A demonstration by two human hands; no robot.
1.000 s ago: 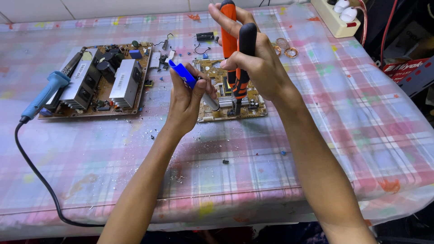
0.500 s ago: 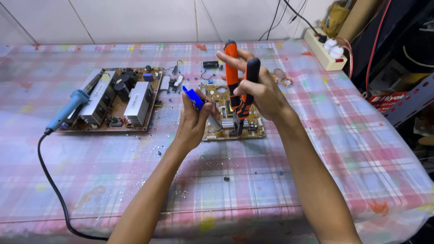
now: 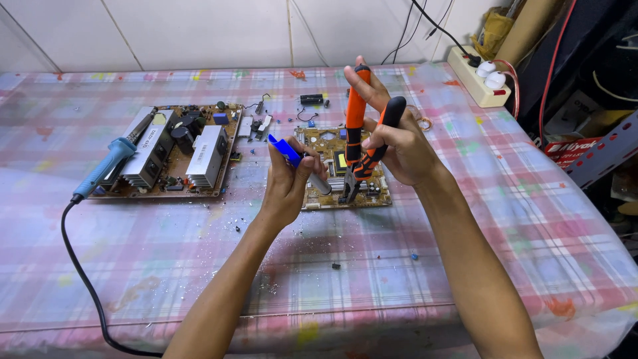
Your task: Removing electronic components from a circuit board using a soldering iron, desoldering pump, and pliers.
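Pliers (image 3: 359, 143) with orange-and-black handles stand nearly upright in the right hand (image 3: 399, 146), nose down on the small circuit board (image 3: 342, 169) at mid bench. Right fingers (image 3: 382, 133) wrap both handles; one finger is stretched up along the far handle. Whether the nose bites a part on the board cannot be told.

Left hand (image 3: 287, 186) sits just left of the pliers, fingers closed around a tool with a blue handle (image 3: 284, 149) and a grey metal shaft; the shaft angles down and right onto the same board, just beside the plier nose.

Large circuit board (image 3: 173, 151) with silver heat sinks lies well left. Soldering iron (image 3: 109, 166), blue grip, rests on its left edge, black cord trailing toward the near edge. Loose small parts lie between the two boards. White power strip (image 3: 478, 80) sits at the far right. Bench (image 3: 166, 266) wears a plaid plastic cloth dotted with solder crumbs.
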